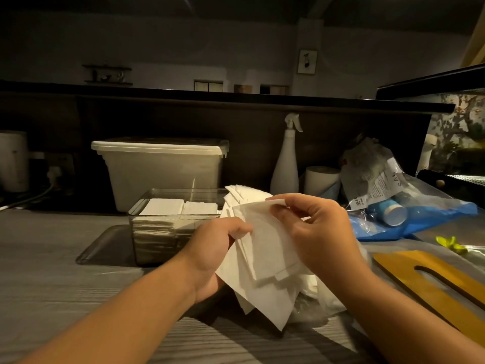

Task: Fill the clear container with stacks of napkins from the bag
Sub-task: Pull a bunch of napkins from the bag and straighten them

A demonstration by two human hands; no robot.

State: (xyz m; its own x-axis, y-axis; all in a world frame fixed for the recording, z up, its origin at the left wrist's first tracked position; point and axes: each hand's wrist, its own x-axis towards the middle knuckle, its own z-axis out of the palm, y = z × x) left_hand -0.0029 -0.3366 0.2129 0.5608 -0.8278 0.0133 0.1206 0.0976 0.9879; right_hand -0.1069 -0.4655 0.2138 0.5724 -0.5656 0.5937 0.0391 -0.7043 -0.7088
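My left hand grips a loose, fanned bunch of white napkins from the left side, above the grey counter. My right hand pinches the top edge of the front napkin between thumb and fingers. The clear container stands just behind and left of my hands, with two white napkin stacks lying inside it. A crumpled clear plastic bag lies under the held napkins, partly hidden by them.
A lidded white bin stands behind the container. A white spray bottle and a paper roll stand at the back. To the right lie a blue and clear bag with paper cups and a yellow wooden board.
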